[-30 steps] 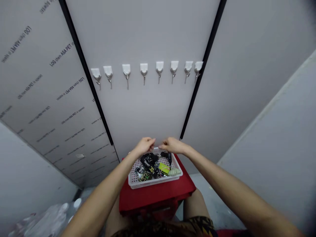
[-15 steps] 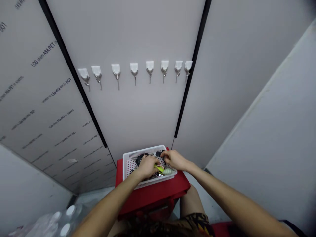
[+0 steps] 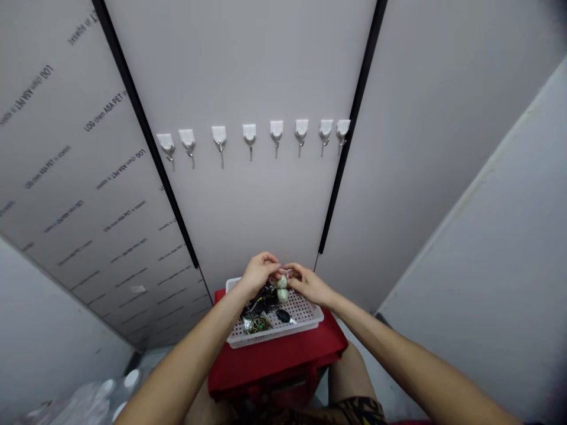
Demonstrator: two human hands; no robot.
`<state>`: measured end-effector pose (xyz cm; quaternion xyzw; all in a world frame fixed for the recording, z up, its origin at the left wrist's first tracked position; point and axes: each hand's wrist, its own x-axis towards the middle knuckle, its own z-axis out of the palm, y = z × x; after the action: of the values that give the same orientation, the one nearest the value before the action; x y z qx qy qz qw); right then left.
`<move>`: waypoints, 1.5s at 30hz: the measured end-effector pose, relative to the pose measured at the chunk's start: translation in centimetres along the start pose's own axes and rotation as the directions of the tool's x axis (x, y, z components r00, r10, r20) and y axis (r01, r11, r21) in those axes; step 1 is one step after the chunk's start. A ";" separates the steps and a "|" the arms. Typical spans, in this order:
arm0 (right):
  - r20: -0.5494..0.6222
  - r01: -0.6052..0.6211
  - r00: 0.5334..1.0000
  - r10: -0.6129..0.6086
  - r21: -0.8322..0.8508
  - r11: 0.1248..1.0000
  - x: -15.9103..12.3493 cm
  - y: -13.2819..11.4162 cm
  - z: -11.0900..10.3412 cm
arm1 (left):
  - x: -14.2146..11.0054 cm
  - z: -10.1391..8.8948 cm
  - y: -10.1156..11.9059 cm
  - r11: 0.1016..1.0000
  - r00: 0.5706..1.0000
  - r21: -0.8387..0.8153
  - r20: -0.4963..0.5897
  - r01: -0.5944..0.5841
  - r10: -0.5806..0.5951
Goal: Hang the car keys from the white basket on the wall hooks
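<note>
A keychain with a pale green, rounded charm point(image 3: 282, 290) and a thin pinkish loop at its top hangs between my two hands, above the basket. My left hand point(image 3: 261, 274) pinches the loop from the left. From the right, my right hand point(image 3: 308, 284) has its thumb and fingers closed at the loop and the charm's upper end. Below them stands a white perforated plastic basket point(image 3: 305, 324). In it lie a tangle of dark keychains point(image 3: 264, 302), a round greenish-gold charm point(image 3: 257, 323) and a black oval fob point(image 3: 283, 316). My left hand and forearm cover part of its left side.
The basket rests on a red box-like seat point(image 3: 283, 354) in front of my knees. Several white adhesive hooks point(image 3: 249, 134) line the grey wall panel point(image 3: 257, 206) ahead. Black strips point(image 3: 354, 124) edge that panel. Clear bottles with white caps point(image 3: 132, 378) stand at lower left.
Both hands have risen from inside the basket and come together, lifting the pale green keychain. The round greenish-gold charm and black fob now show. The view has shifted slightly.
</note>
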<state>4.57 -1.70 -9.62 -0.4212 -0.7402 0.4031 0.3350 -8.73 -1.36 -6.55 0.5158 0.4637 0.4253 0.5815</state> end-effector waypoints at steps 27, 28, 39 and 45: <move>-0.283 0.008 0.940 0.193 0.582 0.813 1.8 -2.3 0.1 | -1.3 -3.9 -5.6 0.997 0.993 0.002 -0.084 -0.078 0.078; -0.297 0.016 0.935 0.197 0.587 0.809 1.7 -2.1 0.0 | -1.2 -4.3 -5.3 0.997 0.993 -0.007 -0.098 -0.070 0.069; -0.191 -0.002 0.981 0.025 0.123 0.992 -0.2 1.0 0.4 | -0.9 -4.5 3.4 0.837 0.939 0.496 -0.114 -0.230 0.325; -0.275 0.227 0.941 -0.197 0.081 0.971 1.2 -3.5 -1.0 | -0.2 -0.1 7.7 0.596 0.905 0.711 0.136 -0.372 0.403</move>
<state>3.65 -1.45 -5.90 -0.3698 -0.7059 0.3455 0.4955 -9.02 -0.68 1.07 0.7817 0.4810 0.3335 0.2151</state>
